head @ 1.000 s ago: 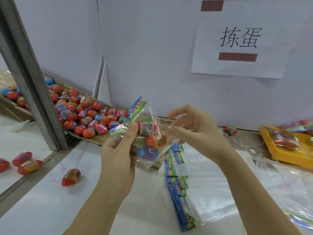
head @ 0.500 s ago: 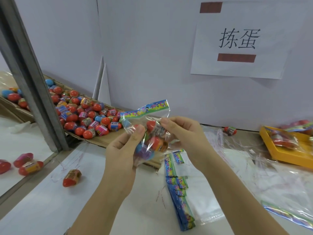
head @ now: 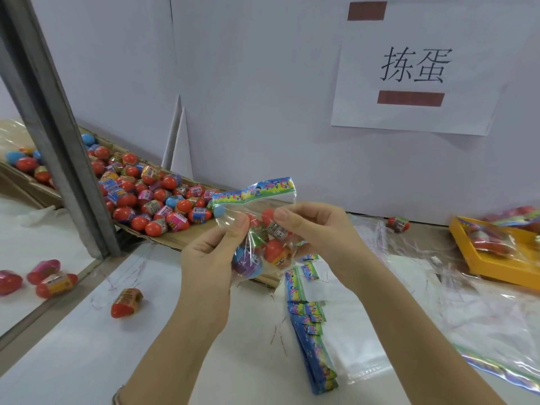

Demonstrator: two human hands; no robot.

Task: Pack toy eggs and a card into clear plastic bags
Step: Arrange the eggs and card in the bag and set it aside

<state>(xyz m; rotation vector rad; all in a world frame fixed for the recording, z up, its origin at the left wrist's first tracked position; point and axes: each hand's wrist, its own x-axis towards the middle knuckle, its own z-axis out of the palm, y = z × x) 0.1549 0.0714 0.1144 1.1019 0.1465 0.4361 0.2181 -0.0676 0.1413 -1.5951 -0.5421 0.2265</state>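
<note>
Above the middle of the bench [head: 73, 361], in the head view, both hands held a filled clear bag [head: 263, 207] up in the air. The left hand [head: 210, 258] pinched the bag's left side just under the top, thumb on the near face. The right hand [head: 318, 238] pinched the right side at the same height, fingers curled behind the plastic. A printed card strip [head: 254, 191] ran across the bag's top edge, tilted up to the right. Several toy eggs [head: 274, 249] sat bunched in the lower part, red ones and a blue and purple one, between the two palms.

Behind the hands, a cardboard tray [head: 181, 238] ran from the far left toward the centre, and the bag and hands hid its near right end. A pile of loose eggs [head: 152, 200], mostly red, filled it. A grey metal post [head: 55, 127] leaned across the left side and cut off part of that pile. Left of the post lay a few more eggs [head: 49, 282], and a single egg [head: 127, 302] lay on the bench to the near right of it.

Under the right forearm, a row of printed strips [head: 309, 331] lay along the left edge of some flat clear bags [head: 359, 346]. Farther right stood a yellow tray [head: 467, 258] holding packed bags, blurred. Another egg [head: 398, 223] lay by the white wall, below a paper sign [head: 415, 71].
</note>
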